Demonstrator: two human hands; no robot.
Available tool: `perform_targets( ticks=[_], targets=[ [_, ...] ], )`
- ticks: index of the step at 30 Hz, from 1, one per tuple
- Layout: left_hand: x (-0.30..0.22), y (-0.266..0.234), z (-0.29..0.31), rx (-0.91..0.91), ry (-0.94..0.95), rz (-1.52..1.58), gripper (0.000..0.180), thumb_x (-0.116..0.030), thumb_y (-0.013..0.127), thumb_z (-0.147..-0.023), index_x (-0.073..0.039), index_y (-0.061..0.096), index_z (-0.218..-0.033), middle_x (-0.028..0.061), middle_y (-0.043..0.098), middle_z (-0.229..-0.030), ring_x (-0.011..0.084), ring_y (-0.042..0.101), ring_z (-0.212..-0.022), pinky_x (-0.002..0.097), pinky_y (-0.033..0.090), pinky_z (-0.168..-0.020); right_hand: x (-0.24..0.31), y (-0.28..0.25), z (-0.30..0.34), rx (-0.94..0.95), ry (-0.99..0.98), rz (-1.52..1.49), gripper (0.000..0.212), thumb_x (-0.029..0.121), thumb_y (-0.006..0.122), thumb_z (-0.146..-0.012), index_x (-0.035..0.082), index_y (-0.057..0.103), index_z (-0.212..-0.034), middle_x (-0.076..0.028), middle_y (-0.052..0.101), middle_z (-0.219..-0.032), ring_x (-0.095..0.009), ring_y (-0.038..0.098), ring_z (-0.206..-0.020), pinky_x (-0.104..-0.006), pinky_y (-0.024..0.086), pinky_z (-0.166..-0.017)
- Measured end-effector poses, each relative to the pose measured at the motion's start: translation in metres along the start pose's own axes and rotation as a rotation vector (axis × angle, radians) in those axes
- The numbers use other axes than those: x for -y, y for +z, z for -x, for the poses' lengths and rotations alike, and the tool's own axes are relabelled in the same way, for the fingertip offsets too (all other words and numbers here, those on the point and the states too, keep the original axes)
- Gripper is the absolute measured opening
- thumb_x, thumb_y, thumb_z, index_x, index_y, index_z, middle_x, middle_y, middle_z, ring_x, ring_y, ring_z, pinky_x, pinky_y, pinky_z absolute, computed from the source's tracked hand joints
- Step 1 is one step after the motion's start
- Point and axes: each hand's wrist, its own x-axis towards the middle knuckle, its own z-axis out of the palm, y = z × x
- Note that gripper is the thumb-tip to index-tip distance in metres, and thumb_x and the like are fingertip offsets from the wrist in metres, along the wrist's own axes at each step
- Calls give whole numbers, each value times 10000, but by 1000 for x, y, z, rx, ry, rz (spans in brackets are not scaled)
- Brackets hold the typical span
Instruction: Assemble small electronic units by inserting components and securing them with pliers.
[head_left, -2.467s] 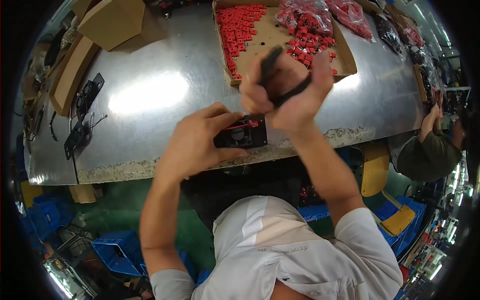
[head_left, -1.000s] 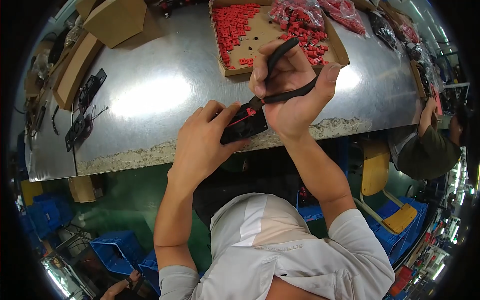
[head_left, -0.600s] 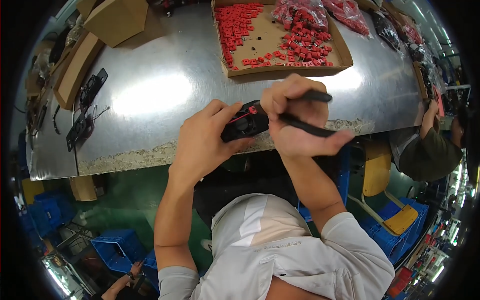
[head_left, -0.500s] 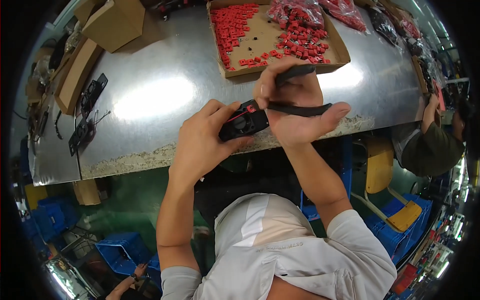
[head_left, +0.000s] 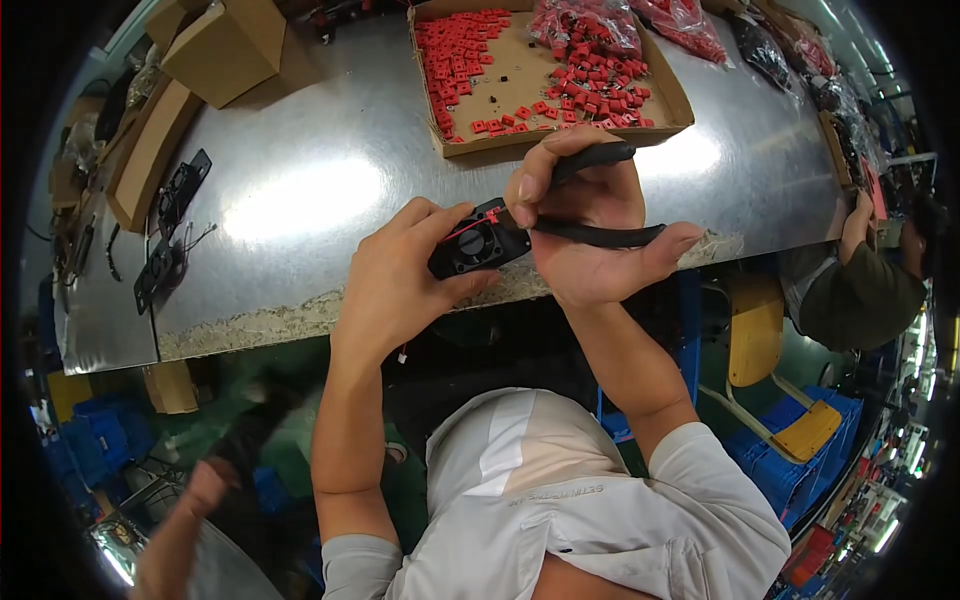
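In the head view, the left hand (head_left: 393, 265) is left of the middle of the frame. It pinches a black fan plate (head_left: 474, 245), with the thumb on the low side and the fingers on the top side. The fan plate is in the middle of the frame, by the front edge of the shiny metal table (head_left: 300, 262). A red wire (head_left: 460, 232) runs over the fan, and a small red part (head_left: 493, 214) sits near the plate's upper side.

The right hand (head_left: 588, 268) is just right of the fan plate. It holds pliers with black handles (head_left: 610, 236). The fingers curl at the top handle, the thumb sticks out to the right by the low one, and the two handles are wide apart. The nose of the pliers is close to the red part, but fingers hide some of it, so I cannot tell if it bites.

At the top of the frame is a flat cardboard box (head_left: 485, 146) with lots of red bits (head_left: 460, 60) and a clear bag (head_left: 590, 25) in it. Two more black fan plates (head_left: 155, 272) lie at the left.

At the lower left is another person's blurry hand (head_left: 207, 485).
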Motion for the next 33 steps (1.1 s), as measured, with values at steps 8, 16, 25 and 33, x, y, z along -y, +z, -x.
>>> perform_targets(
  ticks=[8,16,25,33],
  targets=[
    [4,0,1,-4,3,24,596,-256,851,-668,-86,650,-1202,99,618,-970,311,638,-873,393,515,-751,-4,13,-2,-100,26,42,1066,963,261,-714,-11,528,-1054,-107,520,-782,-163,450,-623,-282,373,-558],
    [-1,13,7,-136,138,-194,601,-236,830,-669,-101,629,-1219,72,597,-998,298,607,-850,406,506,-733,-3,30,-35,-264,200,409,824,760,177,-921,25,550,-952,-43,517,-680,-103,412,-515,-240,300,-475],
    [0,20,14,-169,150,-245,675,-230,850,-643,-102,613,-1262,89,611,-1014,308,611,-884,410,503,-757,7,11,-39,-52,286,242,707,599,269,-990,-10,545,-1216,-71,618,-875,-138,583,-708,-283,469,-668],
    [-4,9,17,-143,41,-133,659,-204,868,-643,-75,627,-1243,107,614,-997,298,623,-894,376,514,-774,70,-21,-36,205,-58,980,651,470,610,-910,6,484,-1348,-118,593,-1023,-206,577,-870,-315,476,-828]
  ],
)
